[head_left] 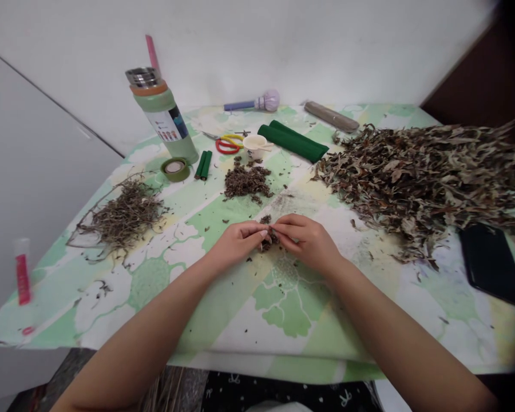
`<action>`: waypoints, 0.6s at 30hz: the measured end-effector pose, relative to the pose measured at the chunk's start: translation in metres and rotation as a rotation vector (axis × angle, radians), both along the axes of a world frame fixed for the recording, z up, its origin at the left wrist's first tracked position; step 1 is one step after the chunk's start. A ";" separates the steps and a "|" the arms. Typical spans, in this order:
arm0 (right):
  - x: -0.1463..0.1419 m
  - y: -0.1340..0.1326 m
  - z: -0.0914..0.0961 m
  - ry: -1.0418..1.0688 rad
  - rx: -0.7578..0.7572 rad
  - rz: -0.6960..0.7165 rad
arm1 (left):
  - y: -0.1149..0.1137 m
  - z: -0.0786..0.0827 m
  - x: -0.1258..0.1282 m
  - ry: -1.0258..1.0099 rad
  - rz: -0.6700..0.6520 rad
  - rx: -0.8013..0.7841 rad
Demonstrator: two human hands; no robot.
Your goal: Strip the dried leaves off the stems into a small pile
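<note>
My left hand (238,240) and my right hand (306,239) meet at the middle of the table, fingers pinched together on a small clump of dried leaf bits (269,239). Just beyond them lies a heap of crumbled dried leaves (246,181). A large pile of whole dried leaves (416,177) spreads to the right. A bundle of bare stems (122,216) lies to the left.
A green flask (165,114), tape roll (175,169), green sticks (203,165), red-yellow scissors (229,143), small white cup (255,146), green cloth roll (292,141) and brush (257,103) sit at the back. A black phone (491,263) lies right; a pink tube (23,274) stands left.
</note>
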State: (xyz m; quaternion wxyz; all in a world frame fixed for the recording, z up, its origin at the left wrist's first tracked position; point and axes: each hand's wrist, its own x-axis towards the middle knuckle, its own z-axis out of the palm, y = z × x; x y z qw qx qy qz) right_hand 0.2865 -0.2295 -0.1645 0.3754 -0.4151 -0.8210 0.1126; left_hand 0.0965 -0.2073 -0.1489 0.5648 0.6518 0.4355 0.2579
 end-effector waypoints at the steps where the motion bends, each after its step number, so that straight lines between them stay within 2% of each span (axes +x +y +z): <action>1: 0.000 0.000 0.000 -0.016 0.009 0.001 | 0.000 0.001 0.000 0.005 0.012 -0.008; 6: -0.002 -0.002 0.002 -0.100 0.045 0.018 | 0.001 0.002 0.000 0.056 0.016 0.015; 18: -0.001 -0.003 0.002 -0.084 0.096 -0.002 | -0.001 -0.001 -0.001 0.079 -0.036 0.159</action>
